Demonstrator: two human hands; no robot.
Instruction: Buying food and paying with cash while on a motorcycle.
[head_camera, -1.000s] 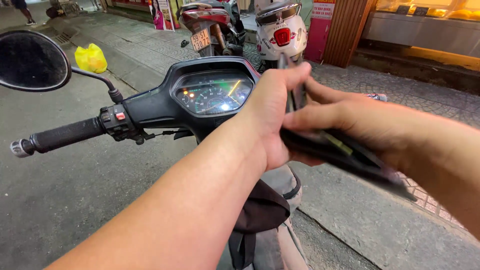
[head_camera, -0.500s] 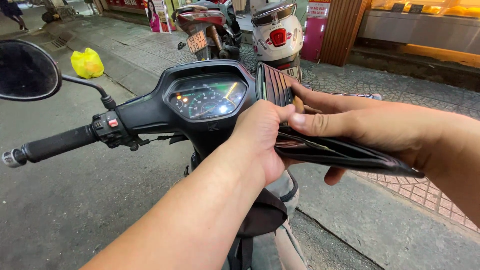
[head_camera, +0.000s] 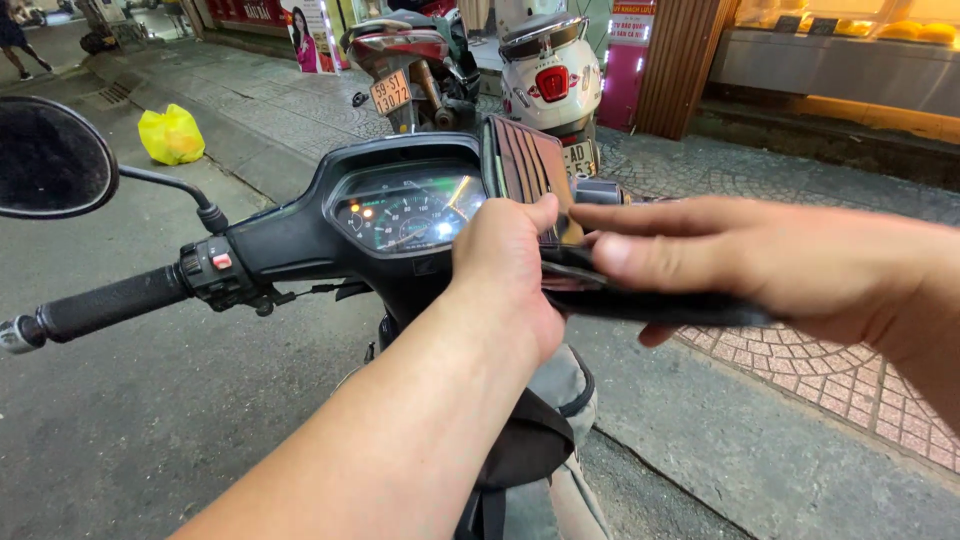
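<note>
1. Head view, far left: a round black mirror stands on its stalk above the left handlebar grip, with a yellow bag lying on the pavement beyond it. None of these is touched.

2. Centre-left: the lit instrument panel of the scooter faces the person. The left hand sits just in front of it, fingers curled closed around the near-left part of a dark wallet, thumb pressed on top.

3. Centre: the wallet is open and held in the air between both hands, over the middle of the handlebars. One flap stands upright against the panel's right edge, showing a row of brown card slots; the other part lies flat and runs off to the right.

4. Right: the right hand lies over the flat part, fingers stretched out straight and close together, thumb tucked beneath, pinching it.

5. To do this well, I judge both grips should stay firm while the wallet is spread, keeping it level and over the scooter instead of the kerb so nothing slides out.

6. The wallet looks thin, soft and worn, dark outside, brown within.

7. Far right and beyond: parked scooters and a tiled pavement.
</note>
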